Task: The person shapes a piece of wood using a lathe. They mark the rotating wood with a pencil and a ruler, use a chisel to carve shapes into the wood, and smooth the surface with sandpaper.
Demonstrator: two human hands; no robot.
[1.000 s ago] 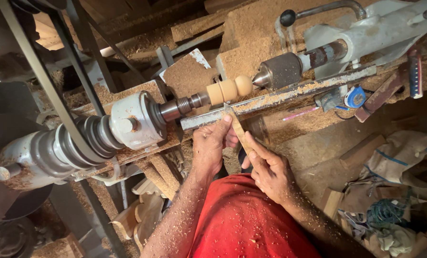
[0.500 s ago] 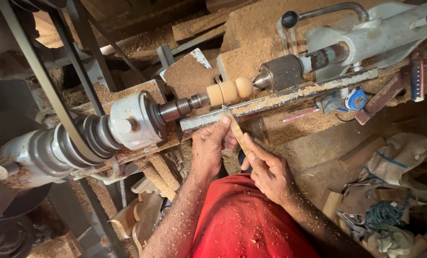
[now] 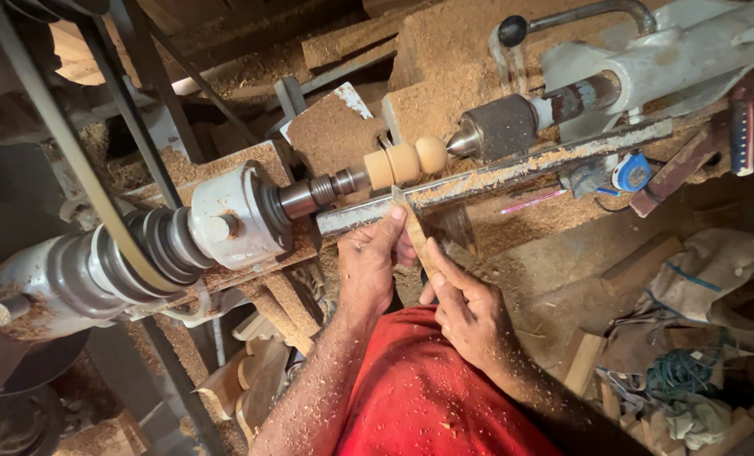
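A pale wooden piece (image 3: pixel 405 162) with rounded beads is mounted on a lathe, between the chuck (image 3: pixel 322 190) and the tailstock point (image 3: pixel 463 142). A wooden-handled chisel (image 3: pixel 414 236) lies across the long metal tool rest (image 3: pixel 495 176), its tip just below the wooden piece. My left hand (image 3: pixel 371 268) presses the chisel's front end against the rest. Further back, my right hand (image 3: pixel 466 308) grips the handle. Sawdust coats both forearms.
The lathe headstock (image 3: pixel 233 218) with stepped pulleys (image 3: pixel 128 253) and a drive belt (image 3: pixel 73 152) fills the left. The tailstock (image 3: pixel 647 63) sits at upper right. A blue tape measure (image 3: pixel 630 173), wood offcuts (image 3: pixel 250 380) and cloth scraps (image 3: pixel 689 388) lie around.
Both hands stay on the chisel at the tool rest, almost unmoved. The view has shifted slightly.
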